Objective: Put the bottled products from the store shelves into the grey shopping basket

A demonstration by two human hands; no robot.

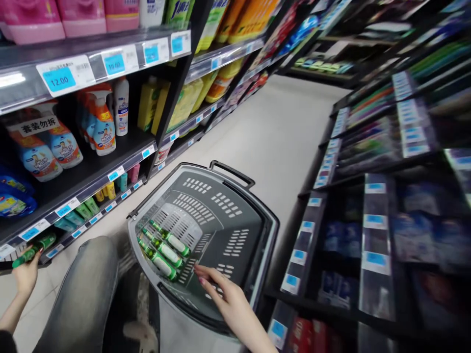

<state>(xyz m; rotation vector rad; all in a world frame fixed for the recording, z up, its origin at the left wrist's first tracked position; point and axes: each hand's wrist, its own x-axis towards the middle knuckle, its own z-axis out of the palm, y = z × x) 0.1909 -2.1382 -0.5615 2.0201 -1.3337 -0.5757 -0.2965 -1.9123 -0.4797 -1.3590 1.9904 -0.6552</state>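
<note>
At the far left, by the lowest shelf, my left hand (pixel 27 274) is closed around a green bottle (pixel 45 240) that lies tilted with one end towards the shelf edge. My right hand (pixel 228 294) reaches over the near right part of a grey shopping basket (pixel 243 196), fingers stretched out and holding nothing. Inside the basket, several green glass-like bottles with white labels (pixel 170 254) lie side by side at its left. I cannot tell whether my right fingertips touch the basket.
Shelves of cleaning products rise on the left, with orange-topped spray bottles (pixel 104 125) and price tags (pixel 61 78). Green and yellow bottles (pixel 84 211) line the bottom shelf. Another rack (pixel 312 240) stands right. My bent knee (pixel 88 289) is beside the basket; pale floor (pixel 283 127) runs ahead.
</note>
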